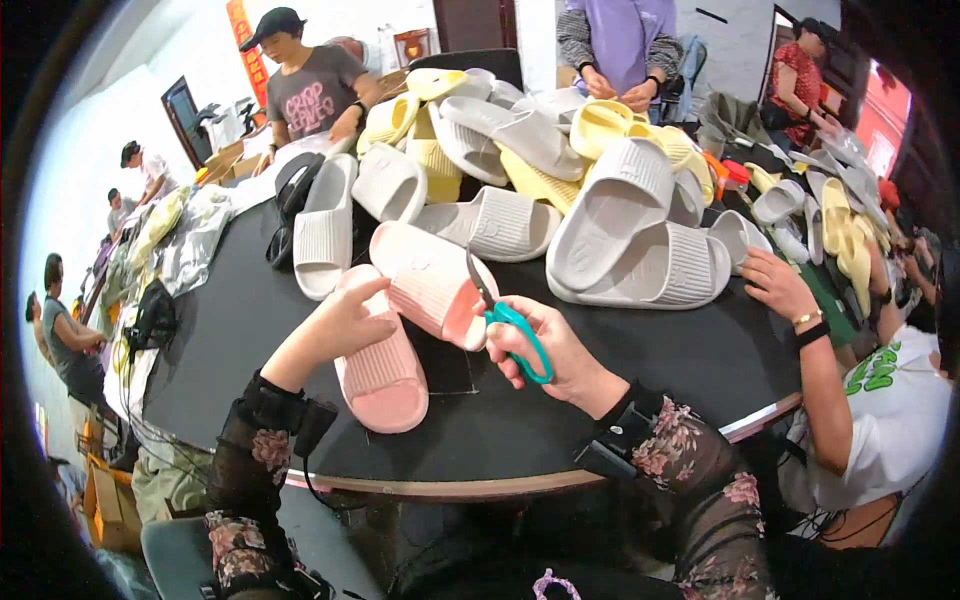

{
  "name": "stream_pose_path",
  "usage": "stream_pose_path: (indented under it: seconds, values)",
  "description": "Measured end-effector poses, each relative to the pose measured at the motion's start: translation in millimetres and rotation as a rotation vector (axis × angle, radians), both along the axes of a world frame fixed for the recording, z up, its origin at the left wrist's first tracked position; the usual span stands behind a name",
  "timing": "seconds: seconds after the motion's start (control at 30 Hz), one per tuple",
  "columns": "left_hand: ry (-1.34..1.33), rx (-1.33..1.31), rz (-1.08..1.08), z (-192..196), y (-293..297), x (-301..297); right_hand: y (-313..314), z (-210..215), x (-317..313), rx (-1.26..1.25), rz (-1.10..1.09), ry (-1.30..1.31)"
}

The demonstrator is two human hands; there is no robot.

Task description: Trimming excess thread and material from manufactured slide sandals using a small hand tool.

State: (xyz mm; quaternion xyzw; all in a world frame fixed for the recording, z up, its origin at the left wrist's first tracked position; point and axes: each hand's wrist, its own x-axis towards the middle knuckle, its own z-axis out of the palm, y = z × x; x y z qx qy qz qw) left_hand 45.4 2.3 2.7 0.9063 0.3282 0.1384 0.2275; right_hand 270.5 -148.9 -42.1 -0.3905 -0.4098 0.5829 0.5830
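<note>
Two pink slide slippers lie in front of me on the black tabletop. The farther pink slipper [425, 275] partly overlaps the nearer pink slipper [382, 375]. My left hand [335, 330] is over the left side of the pair, its thumb and forefinger apart; its other fingers are partly hidden. In my right hand [560, 355] is a pair of scissors [519, 335] with teal handles, the fingers closed round them. The dark blades point up and away, in front of the farther pink slipper's right side.
A heap of grey slippers [500, 222] and yellow slippers [432, 160] rises beyond the pink pair. At the right, a co-worker's hand [778, 285] touches a grey slipper [738, 238]. Other people stand across the table [250, 400]. Clear plastic bags [195, 240] lie at the left.
</note>
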Motion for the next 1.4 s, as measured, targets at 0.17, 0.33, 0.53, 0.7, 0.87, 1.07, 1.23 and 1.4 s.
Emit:
stream_pose_path:
  seconds: [0.17,0.33,0.53,0.7,0.87,1.07,1.23,1.4]
  values:
    - [-0.112,-0.399,0.105,4.5,-5.4,13.3,1.6,-0.8,2.4,0.014,-0.025,0.033]
    - [-0.447,-0.966,0.168,-7.9,-12.7,19.5,2.2,1.6,0.6,0.106,-0.071,0.088]
    - [-0.720,-0.991,0.148,-14.8,-34.7,34.7,4.0,1.5,6.2,0.136,-0.210,0.117]
    - [-0.896,-0.948,0.111,-16.3,-33.4,40.7,4.4,7.8,18.1,0.219,-0.350,0.168]
    - [-1.012,-0.874,0.162,-19.1,-40.5,53.4,6.8,6.4,27.1,0.224,-0.424,0.219]
    - [-1.226,-0.584,0.193,-19.4,-48.4,49.3,6.5,1.1,23.2,0.137,-0.294,-0.109]
    - [-1.299,-0.427,0.272,-17.2,-40.6,33.8,10.8,-4.4,10.7,0.344,-0.370,-0.744]
    - [-1.395,-0.413,0.285,-22.4,-31.9,33.4,9.2,-6.0,5.1,0.274,-0.301,-0.947]
